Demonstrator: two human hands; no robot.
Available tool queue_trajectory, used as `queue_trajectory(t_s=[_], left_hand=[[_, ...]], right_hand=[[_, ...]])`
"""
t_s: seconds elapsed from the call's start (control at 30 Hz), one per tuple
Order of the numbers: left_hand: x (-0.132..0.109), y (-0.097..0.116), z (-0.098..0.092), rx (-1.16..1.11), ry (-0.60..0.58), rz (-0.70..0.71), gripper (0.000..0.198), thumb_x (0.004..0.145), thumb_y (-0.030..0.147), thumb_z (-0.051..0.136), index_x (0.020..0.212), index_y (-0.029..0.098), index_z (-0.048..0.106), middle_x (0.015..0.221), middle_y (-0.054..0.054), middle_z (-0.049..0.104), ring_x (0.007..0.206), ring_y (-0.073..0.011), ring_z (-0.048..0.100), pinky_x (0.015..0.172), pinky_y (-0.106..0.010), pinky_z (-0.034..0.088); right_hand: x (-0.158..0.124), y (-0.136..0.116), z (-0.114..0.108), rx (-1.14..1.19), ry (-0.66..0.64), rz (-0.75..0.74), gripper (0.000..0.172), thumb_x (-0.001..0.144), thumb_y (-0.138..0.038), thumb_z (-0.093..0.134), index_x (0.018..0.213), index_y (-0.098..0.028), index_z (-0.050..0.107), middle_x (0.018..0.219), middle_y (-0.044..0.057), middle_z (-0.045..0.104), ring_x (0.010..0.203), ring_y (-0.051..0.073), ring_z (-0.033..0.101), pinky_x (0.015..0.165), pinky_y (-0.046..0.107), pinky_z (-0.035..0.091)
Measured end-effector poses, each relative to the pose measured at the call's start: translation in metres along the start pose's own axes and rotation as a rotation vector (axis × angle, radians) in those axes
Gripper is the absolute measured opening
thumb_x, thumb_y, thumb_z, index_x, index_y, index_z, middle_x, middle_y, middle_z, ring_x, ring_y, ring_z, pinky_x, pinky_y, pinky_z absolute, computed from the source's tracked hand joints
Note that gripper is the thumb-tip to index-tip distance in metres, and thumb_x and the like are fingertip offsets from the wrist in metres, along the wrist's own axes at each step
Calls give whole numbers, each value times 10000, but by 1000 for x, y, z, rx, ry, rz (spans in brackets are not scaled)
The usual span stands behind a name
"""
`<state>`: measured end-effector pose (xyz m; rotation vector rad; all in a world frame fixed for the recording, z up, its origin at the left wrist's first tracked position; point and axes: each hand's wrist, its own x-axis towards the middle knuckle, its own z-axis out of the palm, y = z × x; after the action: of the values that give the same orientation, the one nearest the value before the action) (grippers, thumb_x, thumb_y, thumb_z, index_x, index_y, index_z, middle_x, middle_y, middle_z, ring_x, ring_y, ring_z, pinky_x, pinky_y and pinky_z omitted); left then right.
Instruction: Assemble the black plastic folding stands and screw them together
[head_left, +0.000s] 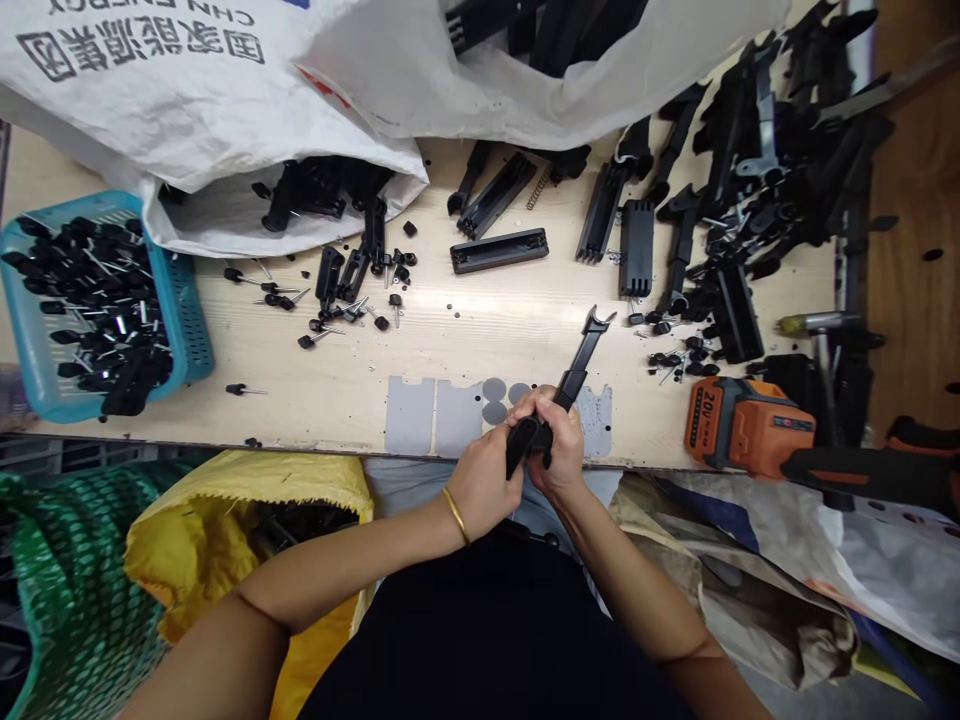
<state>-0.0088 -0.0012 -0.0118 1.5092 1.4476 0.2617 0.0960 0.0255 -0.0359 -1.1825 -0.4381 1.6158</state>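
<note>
Both my hands are wrapped round one long black plastic part with a metal forked tip at its far end. It points up and to the right, over the near edge of the wooden table. My left hand closes on its lower end, a gold bangle at the wrist. Against the other side, my right hand grips it with the fingers close to the left ones. Grey pads lie flat on the table just behind the hands. The palms and part of the black piece are hidden.
A blue basket of black-headed screws stands at left. White sacks of black parts lie along the back. Loose black housings are scattered mid-table. An orange cordless tool and a hammer lie at right. A yellow sack hangs below.
</note>
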Motion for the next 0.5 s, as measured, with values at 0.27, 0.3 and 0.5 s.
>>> queue_trajectory(t_s=[0.27, 0.3, 0.5], left_hand=[[7, -2, -4, 35, -1, 79, 239, 797, 107, 492, 1030, 133, 535, 880, -105, 662, 802, -238, 662, 699, -323, 523], [12, -4, -9, 72, -42, 94, 224, 800, 110, 496, 1017, 133, 544, 862, -97, 659, 786, -232, 658, 689, -317, 519], [71, -10, -56, 560, -239, 271, 240, 817, 268, 613, 1027, 152, 622, 1039, -113, 580, 808, -234, 627, 655, -321, 497]], right_hand=[[5, 5, 3, 10, -6, -91, 238, 790, -324, 568, 610, -192, 485, 614, -18, 541, 597, 114, 536, 568, 244, 455], [6, 4, -1, -14, 10, -95, 235, 791, -343, 575, 631, -196, 484, 638, -17, 556, 627, 120, 555, 598, 252, 475], [3, -47, -72, -686, -13, 28, 305, 790, -492, 614, 811, -187, 605, 755, 25, 641, 693, 156, 605, 644, 298, 516]])
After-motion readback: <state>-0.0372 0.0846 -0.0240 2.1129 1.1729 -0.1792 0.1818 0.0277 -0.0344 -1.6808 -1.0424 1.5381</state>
